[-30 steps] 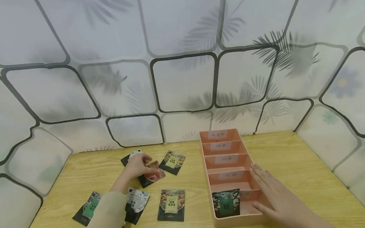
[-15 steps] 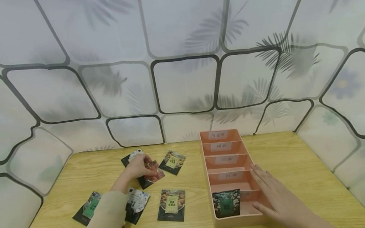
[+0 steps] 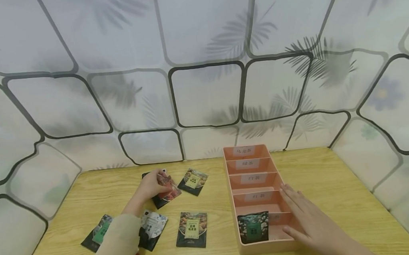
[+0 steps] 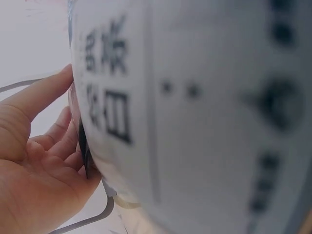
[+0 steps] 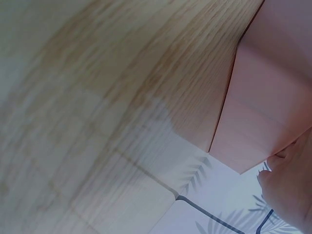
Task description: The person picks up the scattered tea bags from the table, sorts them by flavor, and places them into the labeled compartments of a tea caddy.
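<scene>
At eight o'clock, the left hand [image 3: 150, 186] pinches a red packet [image 3: 173, 193]. At four, the right hand [image 3: 307, 217] rests outstretched on a box [image 3: 266, 247].

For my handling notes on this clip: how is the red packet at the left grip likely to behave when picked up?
The red packet is probably light for its size, as it looks thin. It may bend somewhat, since no rigid frame shows along its edges. Rolling seems unlikely, given its flat, straight-edged shape.
</scene>
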{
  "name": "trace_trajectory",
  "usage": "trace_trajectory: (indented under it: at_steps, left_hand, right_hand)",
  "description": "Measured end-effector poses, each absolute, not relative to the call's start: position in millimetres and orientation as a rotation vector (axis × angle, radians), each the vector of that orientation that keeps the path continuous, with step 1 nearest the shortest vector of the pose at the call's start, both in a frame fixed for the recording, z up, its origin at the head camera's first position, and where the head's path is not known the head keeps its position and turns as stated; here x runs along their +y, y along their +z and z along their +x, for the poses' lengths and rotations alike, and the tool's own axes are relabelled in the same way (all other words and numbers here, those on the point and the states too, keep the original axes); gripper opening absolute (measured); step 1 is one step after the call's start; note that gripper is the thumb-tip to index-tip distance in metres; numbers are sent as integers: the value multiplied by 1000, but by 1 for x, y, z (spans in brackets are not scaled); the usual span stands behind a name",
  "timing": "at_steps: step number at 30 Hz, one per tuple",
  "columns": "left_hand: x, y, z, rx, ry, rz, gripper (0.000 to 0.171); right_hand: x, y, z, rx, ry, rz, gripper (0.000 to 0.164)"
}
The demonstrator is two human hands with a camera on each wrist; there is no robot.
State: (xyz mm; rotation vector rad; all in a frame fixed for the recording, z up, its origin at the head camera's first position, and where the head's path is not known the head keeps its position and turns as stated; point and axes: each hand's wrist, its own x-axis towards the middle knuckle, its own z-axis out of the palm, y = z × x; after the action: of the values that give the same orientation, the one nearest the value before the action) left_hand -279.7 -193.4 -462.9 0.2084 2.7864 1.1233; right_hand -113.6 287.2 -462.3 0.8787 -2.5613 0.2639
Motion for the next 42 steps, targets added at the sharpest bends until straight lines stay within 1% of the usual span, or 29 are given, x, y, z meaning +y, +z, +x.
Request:
trace_trajectory:
  at_steps: [7,10,14,22,28,33,42]
  left_hand:
    - [-198,-463,-279,2809,1129,265,28]
    - [-199,-461,-279,2826,1127,258,28]
    - [-200,-453,-277,2834,1140,240,29]
    - [-204,-435,-273,2813,1200,257,28]
    - [-203,-424,-273,2793,1275,248,19]
    - [-195,-410,-271,2711,1408,198,18]
    - [-168,-386,-267,2677,1479,243,16]
  right_hand:
    - [287,-462,-114,-2557,261,887,94]
    - [287,-463,-114,-2561,256,886,95]
    - [287,-463,-113,-2561,256,883,94]
    - [286,-462,-114,-2567,267,880,92]
    - [286,-462,-115,-2575,261,871,91]
    - [285,-462,-115,-2583,264,863,92]
    - [286,-461,-114,-2563,263,882,93]
